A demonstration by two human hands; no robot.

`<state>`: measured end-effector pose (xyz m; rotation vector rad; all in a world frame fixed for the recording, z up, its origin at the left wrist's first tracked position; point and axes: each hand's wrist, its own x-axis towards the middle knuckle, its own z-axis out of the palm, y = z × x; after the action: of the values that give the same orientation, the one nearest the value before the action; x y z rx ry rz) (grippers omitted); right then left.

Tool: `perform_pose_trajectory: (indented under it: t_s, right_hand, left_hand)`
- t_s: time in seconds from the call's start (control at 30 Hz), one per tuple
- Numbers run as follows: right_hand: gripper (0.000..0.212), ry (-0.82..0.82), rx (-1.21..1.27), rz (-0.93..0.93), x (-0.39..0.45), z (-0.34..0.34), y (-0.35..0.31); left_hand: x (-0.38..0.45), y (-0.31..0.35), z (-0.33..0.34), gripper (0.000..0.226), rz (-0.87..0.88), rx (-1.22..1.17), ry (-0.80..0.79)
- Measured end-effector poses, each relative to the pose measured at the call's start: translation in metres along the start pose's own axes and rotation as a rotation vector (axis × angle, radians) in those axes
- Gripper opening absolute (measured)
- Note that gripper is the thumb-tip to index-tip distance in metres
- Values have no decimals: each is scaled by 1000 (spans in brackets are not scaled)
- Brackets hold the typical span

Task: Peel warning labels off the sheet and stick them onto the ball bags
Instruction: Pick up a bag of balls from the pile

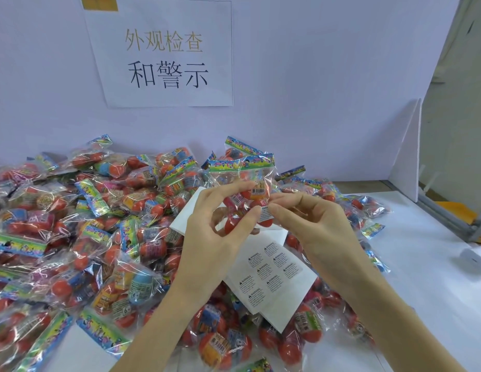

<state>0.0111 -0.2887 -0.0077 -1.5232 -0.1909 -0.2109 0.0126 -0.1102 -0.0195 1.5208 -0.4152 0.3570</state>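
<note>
Between our two hands, raised over the heap, we hold one ball bag: a clear packet with a bright printed strip across its top and orange balls inside. Our left hand pinches it from the left, index finger stretched along the upper side and thumb curled in from below, so the balls sit in the gap between them. Our right hand comes in from the other side, thumb and fingertips pinched on a small white warning label that lies against the lower front of the bag, just beside the left thumb tip. We cannot tell whether the label is fully stuck down.

Directly under the held bag, below both wrists, the label sheet lies on the heap, tilted, with two columns of labels on it and bare backing along its lower right edge. A second white sheet pokes out behind the left hand.

Left of and beneath the grip spreads the heap of bags, crinkled and overlapping. Right of our right hand is the white table, with a few more bags at its far edge. Beyond the grip, on the pale wall, hangs a paper sign with Chinese characters.
</note>
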Motion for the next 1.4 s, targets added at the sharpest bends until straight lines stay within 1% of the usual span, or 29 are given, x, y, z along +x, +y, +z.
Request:
perform_pose_trajectory:
  t_s: [0.1, 0.23, 0.33, 0.4, 0.47, 0.5, 0.53, 0.63, 0.67, 0.77, 0.83, 0.9, 0.97, 1.03, 1.13, 1.2, 1.27, 1.33, 1.4]
  right_hand:
    - [17, -4, -9, -12, -1, 1, 1]
    - [16, 4, -10, -12, -3, 2, 2]
    - [17, 16, 25, -53, -6, 8, 0]
    - [29, 46, 39, -108, -8, 14, 1]
    - [54, 78, 108, -132, -8, 17, 4]
    - [62, 84, 135, -120, -8, 17, 6]
    - [62, 82, 151, -96, -8, 17, 6]
    - [42, 29, 226, 5, -6, 16, 7]
    - [38, 10, 222, 23, -7, 16, 7]
    - [37, -32, 78, 24, -9, 20, 10]
    - [33, -37, 63, 0, -10, 22, 12]
    - [28, -67, 204, 25, -11, 21, 12]
    - [16, -158, 457, 123, -10, 20, 9]
    - [7, -240, 636, 212, -9, 19, 8]
    - [6, -282, 707, 251, -8, 19, 10]
    - [8, -283, 665, 230, -8, 18, 10]
    - [14, -268, 550, 187, -8, 18, 8]
    - [26, -261, 305, 110, -8, 18, 7]
    - [42, -278, 42, 41, -8, 16, 7]
  left_hand:
    - [1, -1, 0, 36, 22, 4, 17]
    - [1, -2, -1, 34, 51, 73, 41]
    - [0, -1, 1, 35, 69, 76, 60]
    - [0, -1, 1, 35, 85, 60, 71]
    - [0, -1, -1, 34, 106, 28, 72]
    - [0, -1, -2, 34, 120, 22, 73]
    - [0, -1, -3, 34, 132, 25, 76]
    - [-1, 1, -1, 36, 119, -8, 72]
    - [-1, 2, 0, 36, 110, -28, 70]
    - [-2, 4, 3, 34, 97, -61, 64]
    - [-2, 4, 3, 36, 86, -52, 42]
    - [-2, 5, 1, 40, 71, -47, -7]
    - [-1, 5, -2, 44, 57, -73, -66]
    - [-1, 5, -4, 42, 52, -109, -98]
    - [-2, 4, -2, 33, 39, -162, -52]
    - [-1, 3, -1, 29, 54, -124, -9]
    - [0, 2, -1, 31, 73, -81, 29]
    - [1, 2, -4, 33, 84, -56, 50]
    - [0, 2, -4, 34, 117, 6, 41]
